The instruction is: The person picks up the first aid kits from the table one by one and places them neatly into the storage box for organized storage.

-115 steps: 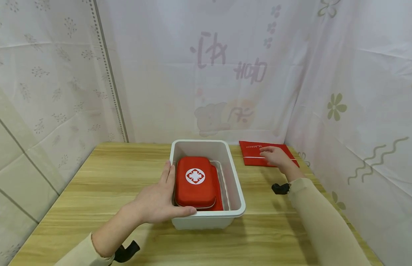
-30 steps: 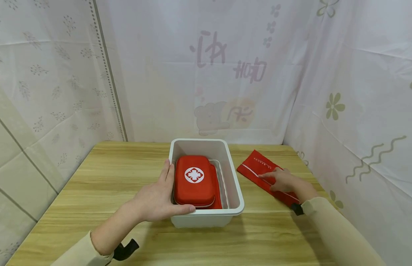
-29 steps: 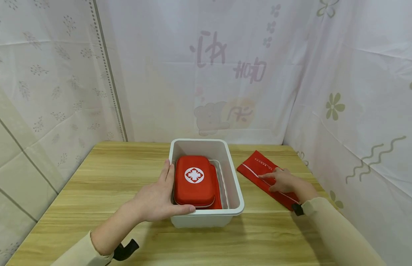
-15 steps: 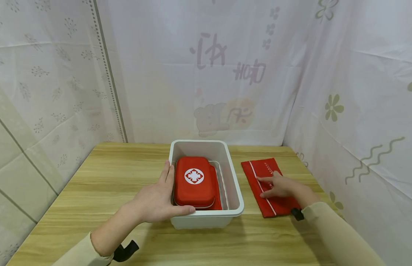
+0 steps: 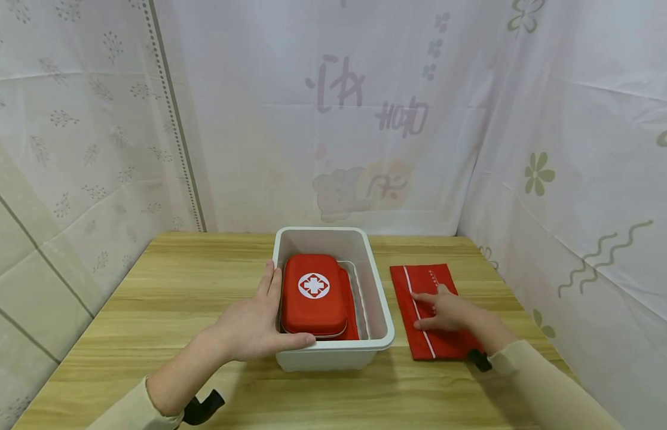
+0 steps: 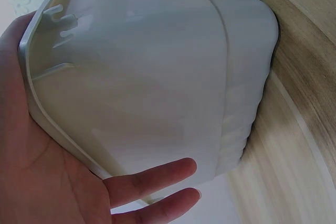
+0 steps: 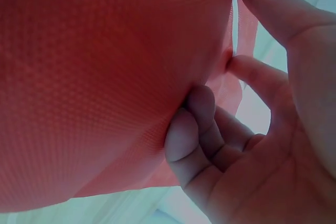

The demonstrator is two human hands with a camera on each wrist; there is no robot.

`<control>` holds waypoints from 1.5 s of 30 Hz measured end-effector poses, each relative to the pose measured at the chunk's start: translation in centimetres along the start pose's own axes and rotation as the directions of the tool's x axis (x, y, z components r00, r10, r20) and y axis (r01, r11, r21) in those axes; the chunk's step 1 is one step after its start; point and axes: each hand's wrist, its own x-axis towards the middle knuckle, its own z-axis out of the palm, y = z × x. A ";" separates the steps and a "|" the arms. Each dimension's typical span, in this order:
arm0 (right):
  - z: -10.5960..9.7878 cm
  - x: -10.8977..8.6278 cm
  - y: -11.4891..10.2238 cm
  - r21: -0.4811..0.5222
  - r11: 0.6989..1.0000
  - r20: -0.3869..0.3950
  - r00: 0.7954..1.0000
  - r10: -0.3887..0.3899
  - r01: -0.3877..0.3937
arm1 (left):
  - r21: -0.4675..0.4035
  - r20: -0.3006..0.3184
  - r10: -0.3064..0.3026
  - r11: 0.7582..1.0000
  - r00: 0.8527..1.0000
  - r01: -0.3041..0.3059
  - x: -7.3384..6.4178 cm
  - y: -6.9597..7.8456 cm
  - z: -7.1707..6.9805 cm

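Observation:
A white plastic bin [image 5: 379,298] stands mid-table. Inside lies a red first-aid case [image 5: 318,313] with a white cross, partly covering another flat red item [image 5: 353,333]. My left hand [image 5: 253,328] rests against the bin's near left corner, thumb along the front rim. In the left wrist view, two extended fingers lie by its outer wall. To the right of the bin, a flat red fabric pouch [image 5: 414,346] with a white stripe and small print lies on the table. My right hand [image 5: 449,310] presses its fingertips on the pouch, covering part of it.
A pale clear-looking item with a wavy edge [image 5: 360,298] sits along the bin's right inner side. The wood-grain table [image 5: 204,280] is bounded by patterned curtains [image 5: 247,149] at the back and sides.
The red pouch has come nearer from the back right and turned, so its stripe now runs front to back. My right hand moved with it; the left hand and bin stayed put.

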 end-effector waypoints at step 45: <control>-1.6 1.8 8.1 0.673 0.739 0.023 0.999 -0.037 0.012 | 0.004 -0.001 0.000 1.000 1.000 0.000 0.1 0.0 -0.1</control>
